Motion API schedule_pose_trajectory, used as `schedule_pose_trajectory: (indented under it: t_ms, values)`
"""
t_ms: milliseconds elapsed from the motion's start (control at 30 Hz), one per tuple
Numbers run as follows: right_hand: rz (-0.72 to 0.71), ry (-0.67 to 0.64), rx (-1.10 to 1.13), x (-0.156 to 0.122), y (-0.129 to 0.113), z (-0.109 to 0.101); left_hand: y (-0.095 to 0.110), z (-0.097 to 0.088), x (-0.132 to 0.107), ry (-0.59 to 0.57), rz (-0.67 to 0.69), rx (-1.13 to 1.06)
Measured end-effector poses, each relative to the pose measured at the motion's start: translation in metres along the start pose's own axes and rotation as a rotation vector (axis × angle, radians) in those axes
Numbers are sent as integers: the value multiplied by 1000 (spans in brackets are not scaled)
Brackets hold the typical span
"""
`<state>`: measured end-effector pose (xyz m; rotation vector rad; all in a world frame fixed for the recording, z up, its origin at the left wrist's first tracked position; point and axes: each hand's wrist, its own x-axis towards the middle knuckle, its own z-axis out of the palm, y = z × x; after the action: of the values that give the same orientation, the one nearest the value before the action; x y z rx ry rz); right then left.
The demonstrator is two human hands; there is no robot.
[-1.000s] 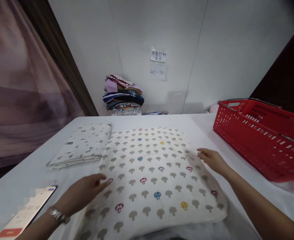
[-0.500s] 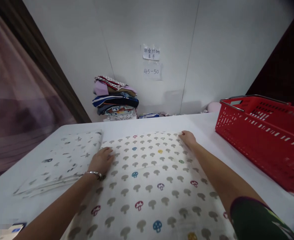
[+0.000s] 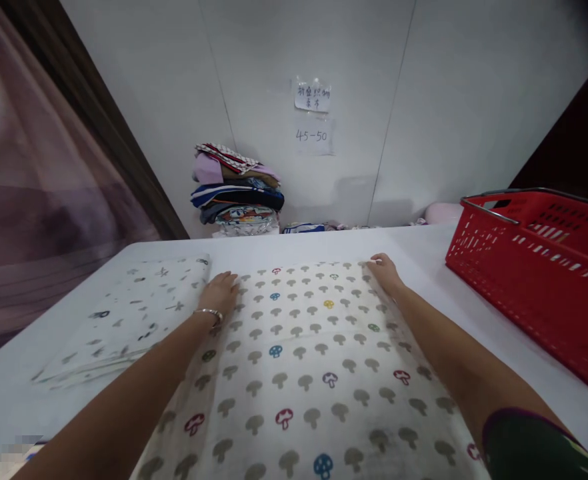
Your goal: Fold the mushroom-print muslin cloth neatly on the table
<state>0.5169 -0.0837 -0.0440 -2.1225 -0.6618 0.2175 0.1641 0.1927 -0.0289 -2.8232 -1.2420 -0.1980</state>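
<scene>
A white cloth with grey and coloured mushroom prints point(image 3: 294, 367) lies spread on the table before me, running off the near edge of the view. At its far left edge my left hand point(image 3: 219, 293), wearing a silver bracelet, rests with fingers stretched out, palm down. My right hand point(image 3: 385, 272) pinches the far right corner between thumb and fingers. To the left lies a folded white cloth with dark leaf-like prints point(image 3: 134, 307), partly behind my left forearm.
A red plastic basket point(image 3: 529, 280) with metal handles stands on the white table point(image 3: 319, 245) at the right. Against the wall rises a stack of folded fabrics point(image 3: 239, 190). Paper signs point(image 3: 314, 137) hang on the wall; a pinkish curtain point(image 3: 39, 200) covers the left side.
My left hand has slid forward along the cloth's left edge toward its far corner. My right hand stays at the far right corner. The view has shifted slightly.
</scene>
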Motion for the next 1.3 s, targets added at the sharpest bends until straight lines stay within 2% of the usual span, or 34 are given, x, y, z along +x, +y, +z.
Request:
schedule_pose_trajectory:
  t_ms: [167, 300, 367, 500, 600, 800, 1067, 1200, 1300]
  values:
    - [4, -8, 96, 11, -2, -3, 8, -1, 24, -87, 10, 44]
    - [10, 138, 46, 26, -2, -11, 17, 0, 31, -94, 35, 57]
    - [18, 168, 9, 30, -1, -14, 20, -2, 34, -82, 26, 60]
    - [9, 140, -71, 33, 2, -12, 20, -12, 46, -42, -84, 61]
    - [8, 129, -146, 34, 4, -5, 18, -12, 54, -56, -152, 55]
    - [39, 85, -346, 31, 5, 7, 19, -1, 50, -107, -155, 37]
    - [-27, 51, -509, 26, 0, 6, 15, -6, 47, -99, -224, -12]
    - [-68, -22, -602, 29, -3, 6, 17, -2, 47, -117, -201, -37]
    - [-169, -94, -658, 29, -10, 9, 23, 2, 49, -122, -111, -70]
